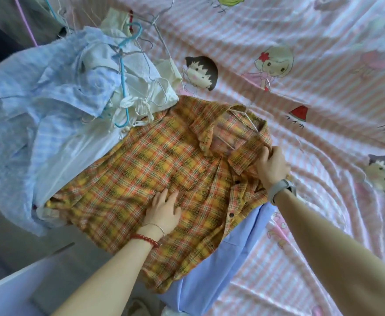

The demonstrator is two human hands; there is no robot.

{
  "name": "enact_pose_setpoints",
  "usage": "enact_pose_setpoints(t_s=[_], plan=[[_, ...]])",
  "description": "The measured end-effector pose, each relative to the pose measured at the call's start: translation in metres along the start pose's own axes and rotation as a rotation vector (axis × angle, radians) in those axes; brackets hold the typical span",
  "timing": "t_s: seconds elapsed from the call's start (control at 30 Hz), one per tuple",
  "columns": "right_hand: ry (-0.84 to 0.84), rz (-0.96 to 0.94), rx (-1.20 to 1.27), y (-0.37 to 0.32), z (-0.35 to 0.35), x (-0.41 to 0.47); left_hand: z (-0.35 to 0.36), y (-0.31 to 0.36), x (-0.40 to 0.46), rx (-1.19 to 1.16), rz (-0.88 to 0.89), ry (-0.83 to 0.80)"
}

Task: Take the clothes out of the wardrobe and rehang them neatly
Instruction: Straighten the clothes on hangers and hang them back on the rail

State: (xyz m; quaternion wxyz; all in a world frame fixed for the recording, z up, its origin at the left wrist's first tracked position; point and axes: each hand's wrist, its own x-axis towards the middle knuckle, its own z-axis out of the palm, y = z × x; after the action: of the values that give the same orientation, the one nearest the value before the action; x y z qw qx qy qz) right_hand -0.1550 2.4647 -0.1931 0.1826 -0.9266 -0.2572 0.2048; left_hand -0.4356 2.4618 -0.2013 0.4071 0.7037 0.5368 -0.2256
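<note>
A yellow and orange plaid shirt (155, 160) lies spread on the bed, with a thin white wire hanger (247, 119) showing inside its open collar. My left hand (163, 210) rests flat on the shirt's front, fingers straight. At the right side of the collar, my right hand (272, 165) grips the plaid fabric with its fingers curled round it. A light blue garment (239, 249) lies under the shirt's lower right edge.
A heap of pale blue and cream clothes (57, 106) with a blue hanger (124, 71) and several wire hangers (157, 21) lies at the upper left. The pink striped cartoon bedsheet (312, 65) covers the bed. A white board edge (11, 290) sits at the lower left.
</note>
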Motion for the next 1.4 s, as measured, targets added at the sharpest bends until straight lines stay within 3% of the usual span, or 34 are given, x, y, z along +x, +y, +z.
enact_pose_setpoints(t_s=[0.17, 0.27, 0.37, 0.47, 0.57, 0.63, 0.73, 0.83, 1.07, 1.27, 1.4], plan=[[0.036, -0.181, 0.098, 0.009, -0.027, -0.072, -0.043, 0.020, -0.029, -0.141, 0.198, 0.417], [0.092, -0.373, 0.144, 0.013, -0.048, -0.099, -0.074, 0.029, -0.045, 0.005, 0.356, 0.625], [0.160, -0.543, 0.152, -0.003, -0.070, -0.117, -0.100, 0.034, -0.065, 0.290, 0.416, 0.655], [0.209, -0.660, 0.167, -0.029, -0.087, -0.126, -0.111, 0.028, -0.098, 0.179, 0.428, 0.602], [0.167, -0.736, 0.170, -0.063, -0.092, -0.144, -0.116, 0.004, -0.145, -0.062, 0.363, 0.590], [0.091, -0.801, 0.199, -0.094, -0.089, -0.164, -0.122, -0.021, -0.179, -0.214, 0.333, 0.715], [-0.060, -0.986, 0.255, -0.148, -0.078, -0.204, -0.137, -0.073, -0.229, -0.290, 0.161, 0.884], [-0.110, -1.205, 0.256, -0.203, -0.063, -0.258, -0.146, -0.130, -0.293, -0.356, 0.017, 1.059], [-0.232, -1.607, 0.356, -0.290, -0.027, -0.455, -0.092, -0.228, -0.446, -0.488, -0.231, 1.433], [-0.373, -1.864, 0.288, -0.298, -0.010, -0.608, -0.023, -0.268, -0.573, -0.382, -0.478, 1.645], [-0.379, -1.987, 0.304, -0.284, -0.005, -0.690, 0.025, -0.280, -0.639, -0.277, -0.705, 1.689]])
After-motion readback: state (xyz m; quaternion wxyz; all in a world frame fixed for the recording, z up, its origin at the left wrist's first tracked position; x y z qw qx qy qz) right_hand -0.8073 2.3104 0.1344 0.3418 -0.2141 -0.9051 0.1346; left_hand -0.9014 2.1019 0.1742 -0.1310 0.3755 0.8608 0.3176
